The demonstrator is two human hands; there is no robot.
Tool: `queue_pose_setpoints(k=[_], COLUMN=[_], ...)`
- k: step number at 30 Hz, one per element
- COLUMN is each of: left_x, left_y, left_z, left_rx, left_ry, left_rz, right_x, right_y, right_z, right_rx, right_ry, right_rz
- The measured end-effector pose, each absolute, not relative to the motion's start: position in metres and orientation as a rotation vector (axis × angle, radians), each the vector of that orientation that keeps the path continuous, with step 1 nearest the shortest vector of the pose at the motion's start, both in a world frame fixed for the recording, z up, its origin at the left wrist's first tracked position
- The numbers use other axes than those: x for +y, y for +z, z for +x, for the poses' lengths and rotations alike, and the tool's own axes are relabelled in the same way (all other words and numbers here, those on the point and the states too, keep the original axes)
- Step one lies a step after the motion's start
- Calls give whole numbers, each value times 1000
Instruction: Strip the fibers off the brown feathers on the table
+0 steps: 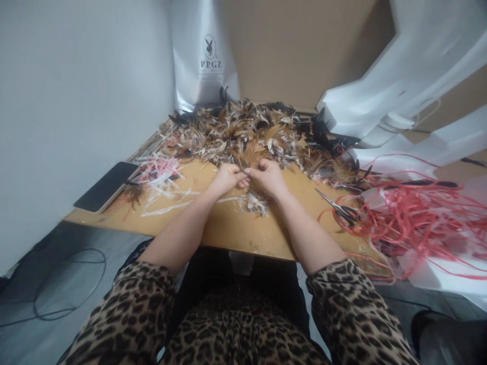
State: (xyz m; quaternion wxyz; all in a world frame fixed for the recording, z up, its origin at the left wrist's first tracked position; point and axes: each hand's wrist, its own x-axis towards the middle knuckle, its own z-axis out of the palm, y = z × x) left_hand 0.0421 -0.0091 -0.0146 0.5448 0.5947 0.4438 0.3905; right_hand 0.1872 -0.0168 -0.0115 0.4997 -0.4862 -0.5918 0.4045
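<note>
We pinch a tuft of brown feathers [250,153] at its base, our left hand [229,178] and right hand [269,177] meeting with thumbs and fingers closed on it. The tuft fans away from us over the tan surface [243,230], right in front of a wide heap of brown, pale and black feathers [228,126]. Nearer us, below our hands, lies a small clump of pale scraps [257,204]. On our left we have white and pink strips [164,170] beside a dark-screened phone [107,186]. On our right, scissors [332,202] point left, their handles at the edge of a tangle of red strands [422,215]. Behind the heap stands a silvery bag [203,30] marked PPGZ.
</note>
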Motion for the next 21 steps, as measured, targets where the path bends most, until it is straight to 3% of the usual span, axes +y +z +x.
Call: queue_pose_setpoints(k=[21], left_x=[-9], left_y=[-16], left_z=[41], left_rx=[1048], left_ry=[951], left_rz=[1358], right_x=[-12], right_y=[-15], right_z=[180], right_rx=[-1357], right_ry=[984], right_rz=[-1149])
